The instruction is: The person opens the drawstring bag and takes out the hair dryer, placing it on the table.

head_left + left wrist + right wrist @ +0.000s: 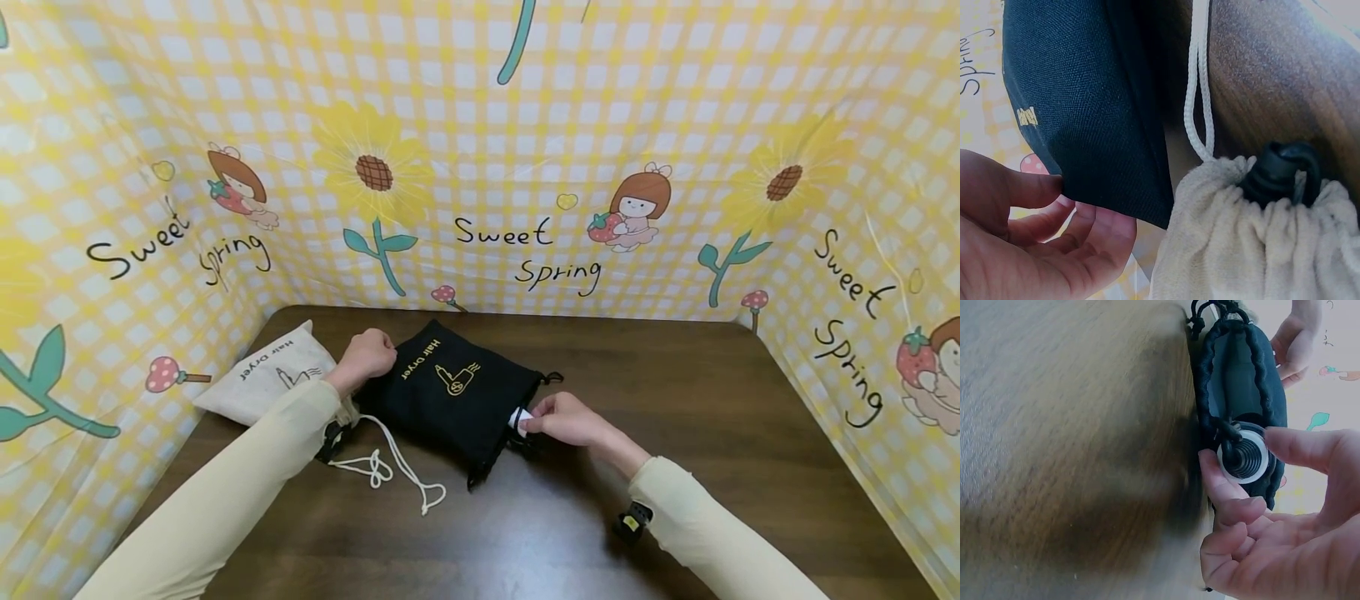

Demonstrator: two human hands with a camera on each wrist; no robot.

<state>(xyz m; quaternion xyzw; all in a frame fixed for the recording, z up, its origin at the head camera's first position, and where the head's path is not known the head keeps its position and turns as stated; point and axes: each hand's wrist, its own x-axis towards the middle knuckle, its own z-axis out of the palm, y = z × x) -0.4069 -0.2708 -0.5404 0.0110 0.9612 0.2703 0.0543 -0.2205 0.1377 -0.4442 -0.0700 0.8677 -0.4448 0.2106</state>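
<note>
A black drawstring bag [487, 358] printed "Hair Dryer" in yellow lies in the middle of the table. At its far-left end my left hand [367, 354] pinches the edge, thumb above and fingers below in the left wrist view. The bag's mouth gapes towards the right. From it pokes the white end of a hair dryer handle [1262, 464], with a ridged black cord sleeve [1246, 457] in its centre. My right hand [566, 419] pinches that end between thumb and forefinger. The rest of the dryer is hidden inside the bag.
A cream drawstring bag [258, 379], also printed "Hair Dryer", lies left under my left forearm. A black plug-like end [1272, 172] sticks out of its gathered mouth. White cords [397, 458] trail onto the brown table [675, 367]. Yellow checked cloth [480, 150] walls the back and sides.
</note>
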